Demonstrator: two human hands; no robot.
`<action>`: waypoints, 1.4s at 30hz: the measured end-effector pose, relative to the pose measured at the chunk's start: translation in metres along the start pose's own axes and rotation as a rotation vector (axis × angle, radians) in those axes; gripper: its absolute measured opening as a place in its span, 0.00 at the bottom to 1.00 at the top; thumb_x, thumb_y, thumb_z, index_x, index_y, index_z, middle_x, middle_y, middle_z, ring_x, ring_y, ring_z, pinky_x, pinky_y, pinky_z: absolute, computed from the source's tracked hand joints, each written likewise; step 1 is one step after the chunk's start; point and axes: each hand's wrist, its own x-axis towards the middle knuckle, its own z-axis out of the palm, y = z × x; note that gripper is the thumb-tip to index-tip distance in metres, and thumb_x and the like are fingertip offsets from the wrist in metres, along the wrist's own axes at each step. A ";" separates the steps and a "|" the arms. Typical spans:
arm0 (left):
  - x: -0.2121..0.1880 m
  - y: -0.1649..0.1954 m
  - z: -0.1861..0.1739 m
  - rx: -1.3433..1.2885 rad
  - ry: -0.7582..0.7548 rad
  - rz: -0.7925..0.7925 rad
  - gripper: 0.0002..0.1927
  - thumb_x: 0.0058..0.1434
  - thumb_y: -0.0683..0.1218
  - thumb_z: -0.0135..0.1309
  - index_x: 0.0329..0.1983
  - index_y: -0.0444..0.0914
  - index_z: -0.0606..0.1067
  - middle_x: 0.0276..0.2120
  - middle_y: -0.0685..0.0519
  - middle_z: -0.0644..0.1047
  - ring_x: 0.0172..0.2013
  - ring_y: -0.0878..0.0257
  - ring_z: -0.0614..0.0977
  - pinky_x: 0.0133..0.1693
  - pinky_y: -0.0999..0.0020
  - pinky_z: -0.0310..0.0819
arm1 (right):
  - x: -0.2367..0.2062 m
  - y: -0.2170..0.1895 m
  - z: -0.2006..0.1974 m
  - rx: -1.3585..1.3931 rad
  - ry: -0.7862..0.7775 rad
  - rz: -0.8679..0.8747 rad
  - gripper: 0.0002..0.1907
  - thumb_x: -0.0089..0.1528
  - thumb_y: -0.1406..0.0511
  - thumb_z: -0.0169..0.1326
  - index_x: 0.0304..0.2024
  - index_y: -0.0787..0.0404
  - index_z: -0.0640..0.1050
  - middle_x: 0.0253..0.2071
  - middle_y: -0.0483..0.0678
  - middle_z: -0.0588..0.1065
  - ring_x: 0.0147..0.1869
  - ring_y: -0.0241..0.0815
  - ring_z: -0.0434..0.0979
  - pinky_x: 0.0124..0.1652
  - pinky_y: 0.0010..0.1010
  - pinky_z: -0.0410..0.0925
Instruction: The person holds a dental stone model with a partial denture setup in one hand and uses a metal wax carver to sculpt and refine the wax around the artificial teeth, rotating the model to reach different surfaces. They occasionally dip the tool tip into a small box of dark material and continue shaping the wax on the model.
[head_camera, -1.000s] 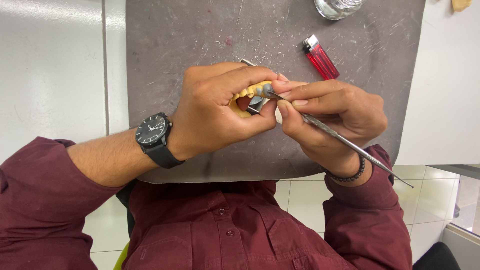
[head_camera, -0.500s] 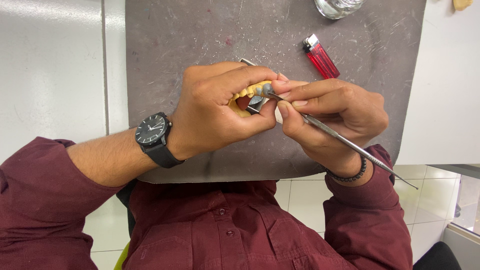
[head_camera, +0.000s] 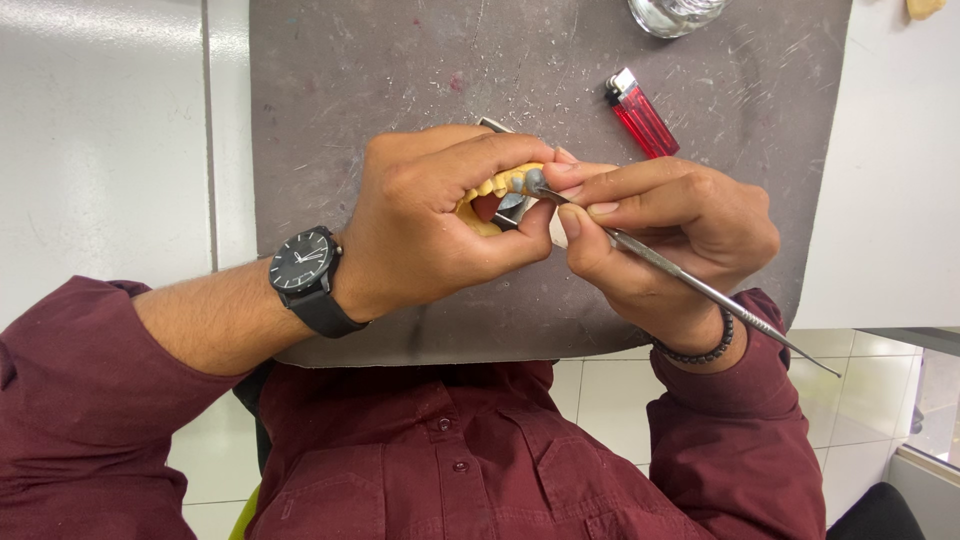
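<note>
No movement since the earlier frame. Left hand (head_camera: 430, 225) grips the yellow dental model (head_camera: 497, 188); right hand (head_camera: 665, 235) pinches the metal instrument (head_camera: 700, 288), tip touching the model.

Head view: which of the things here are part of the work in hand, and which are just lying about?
In use:
- yellow dental model with grey tooth, in the left hand
- thin metal carving tool, in the right hand
- grey work mat, beneath

Lying about:
- red plastic lighter
- clear glass jar
- pale lump at top right
</note>
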 end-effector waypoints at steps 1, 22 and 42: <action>0.000 0.000 0.001 0.003 0.002 0.004 0.14 0.64 0.43 0.69 0.51 0.41 0.80 0.35 0.55 0.82 0.29 0.70 0.82 0.30 0.77 0.74 | 0.000 0.001 0.000 -0.004 -0.003 -0.009 0.12 0.60 0.78 0.63 0.33 0.69 0.71 0.37 0.60 0.79 0.50 0.52 0.85 0.47 0.33 0.81; 0.001 0.000 -0.001 -0.063 0.001 -0.001 0.16 0.64 0.41 0.68 0.53 0.40 0.79 0.38 0.54 0.82 0.29 0.70 0.81 0.31 0.78 0.75 | -0.008 0.004 -0.014 -0.271 -0.142 -0.333 0.10 0.72 0.63 0.53 0.49 0.61 0.69 0.47 0.54 0.81 0.60 0.57 0.81 0.66 0.56 0.71; -0.001 0.000 -0.003 -0.120 -0.019 0.004 0.18 0.62 0.42 0.71 0.54 0.41 0.80 0.34 0.55 0.81 0.27 0.72 0.79 0.29 0.78 0.71 | -0.027 0.036 0.004 0.215 0.315 -0.268 0.40 0.71 0.42 0.17 0.45 0.65 0.73 0.29 0.57 0.69 0.27 0.47 0.78 0.38 0.38 0.81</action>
